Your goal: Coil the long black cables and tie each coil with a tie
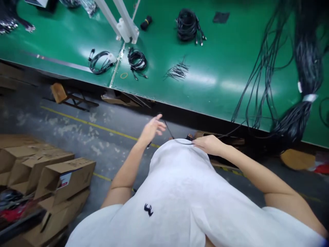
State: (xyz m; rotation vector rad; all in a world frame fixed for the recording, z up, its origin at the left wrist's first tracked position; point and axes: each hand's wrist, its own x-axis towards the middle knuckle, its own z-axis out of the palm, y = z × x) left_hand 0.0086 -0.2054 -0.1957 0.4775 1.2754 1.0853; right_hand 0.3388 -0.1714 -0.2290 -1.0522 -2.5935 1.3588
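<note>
A thin black cable (181, 142) runs in a slack curve between my hands, in front of my white shirt. My left hand (153, 129) holds it loosely, fingers partly bent and somewhat apart; a short dark cable end (149, 145) shows below the palm. My right hand (208, 144) is closed with the cable pinched at its fingertips. From behind the right hand the cable leads on to loose strands (266, 73) hanging over the bench edge, near a thick tied bundle of black cables (308, 72).
On the green bench (216, 99) lie coiled cables (136, 60), a bigger coil (187, 25), a pile of short black ties (178, 70) and a yellow rubber band (124, 75). A white frame (125, 20) stands there. Cardboard boxes (69, 175) and a stool (59, 92) are at left.
</note>
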